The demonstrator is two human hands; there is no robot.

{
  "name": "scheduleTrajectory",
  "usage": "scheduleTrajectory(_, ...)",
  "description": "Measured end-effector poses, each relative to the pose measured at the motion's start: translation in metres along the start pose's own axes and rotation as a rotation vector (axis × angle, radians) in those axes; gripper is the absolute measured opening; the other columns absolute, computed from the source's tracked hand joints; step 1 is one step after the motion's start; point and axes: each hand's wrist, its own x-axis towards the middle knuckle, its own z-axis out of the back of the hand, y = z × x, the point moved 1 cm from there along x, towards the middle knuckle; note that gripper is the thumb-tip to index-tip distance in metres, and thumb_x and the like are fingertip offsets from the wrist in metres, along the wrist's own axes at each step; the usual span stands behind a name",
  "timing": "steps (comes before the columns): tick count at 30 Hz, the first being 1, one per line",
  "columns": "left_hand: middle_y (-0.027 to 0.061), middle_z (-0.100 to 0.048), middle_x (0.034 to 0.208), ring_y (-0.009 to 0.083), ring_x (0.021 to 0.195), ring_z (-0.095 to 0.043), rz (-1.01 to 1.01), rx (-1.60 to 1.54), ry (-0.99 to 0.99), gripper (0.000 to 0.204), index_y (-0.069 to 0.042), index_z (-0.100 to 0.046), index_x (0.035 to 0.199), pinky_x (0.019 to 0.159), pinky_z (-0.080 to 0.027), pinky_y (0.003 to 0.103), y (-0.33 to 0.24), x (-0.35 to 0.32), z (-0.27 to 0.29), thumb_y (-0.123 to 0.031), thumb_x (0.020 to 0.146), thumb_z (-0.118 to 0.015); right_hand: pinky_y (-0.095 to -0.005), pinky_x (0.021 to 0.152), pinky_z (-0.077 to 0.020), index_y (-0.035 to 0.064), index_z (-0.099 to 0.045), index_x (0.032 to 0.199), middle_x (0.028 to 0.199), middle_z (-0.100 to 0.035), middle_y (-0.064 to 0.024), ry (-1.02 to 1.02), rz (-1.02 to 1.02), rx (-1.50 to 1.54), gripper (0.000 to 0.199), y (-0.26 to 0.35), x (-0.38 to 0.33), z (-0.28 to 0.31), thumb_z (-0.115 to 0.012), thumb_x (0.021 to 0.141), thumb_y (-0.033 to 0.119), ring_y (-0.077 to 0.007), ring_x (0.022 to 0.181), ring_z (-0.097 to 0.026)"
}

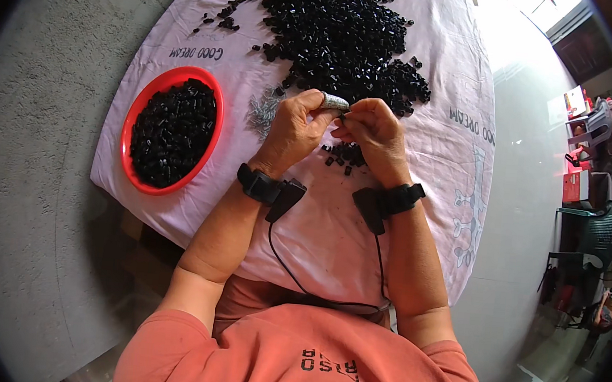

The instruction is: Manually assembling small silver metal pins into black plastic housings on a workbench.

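Left hand (295, 126): grips a bunch of small silvery metal pieces (334, 102) above the pale pink cloth (332, 222).
Right hand (374, 131): fingertips pinched against that bunch.
Nearby: heap of small black plastic parts (338, 30); round red bowl (141, 104) of black parts, left.

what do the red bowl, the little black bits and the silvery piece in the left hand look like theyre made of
Round red bowl: likely plastic, with an even, slightly glossy rim. Small black pieces: probably moulded plastic, dark with faint shine. Silvery piece in the left hand: looks like metal, bright grey glint, though too small to be sure.
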Motion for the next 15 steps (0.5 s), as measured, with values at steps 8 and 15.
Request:
scheduleTrajectory(8,0.0083,-0.075,0.09,0.011,0.08,-0.068,0.062,-0.144,0.022,0.013,0.001,-0.073,0.105,0.07,-0.054,0.027,0.0003,0.0007,0.0006,-0.001,0.095,-0.064,-0.0296,0.077,-0.0619,-0.0003,-0.052,0.119,0.102,-0.072,-0.0163,0.009,0.015,0.009,0.024,-0.0019,0.0005,-0.0003,-0.058,0.097,-0.008,-0.0215,0.089,-0.075)
scheduleTrajectory(15,0.0049,-0.075,0.09,0.0071,0.082,-0.066,0.109,-0.199,0.031,0.013,0.002,-0.072,0.106,0.072,-0.054,0.026,-0.0033,0.0004,0.0,-0.002,0.097,-0.063,-0.0296,0.078,-0.0616,0.0003,-0.051,0.122,0.104,-0.071,-0.0158,0.051,0.007,0.095,0.025,-0.0033,0.0017,0.0015,-0.059,0.099,-0.005,-0.0211,0.09,-0.074)
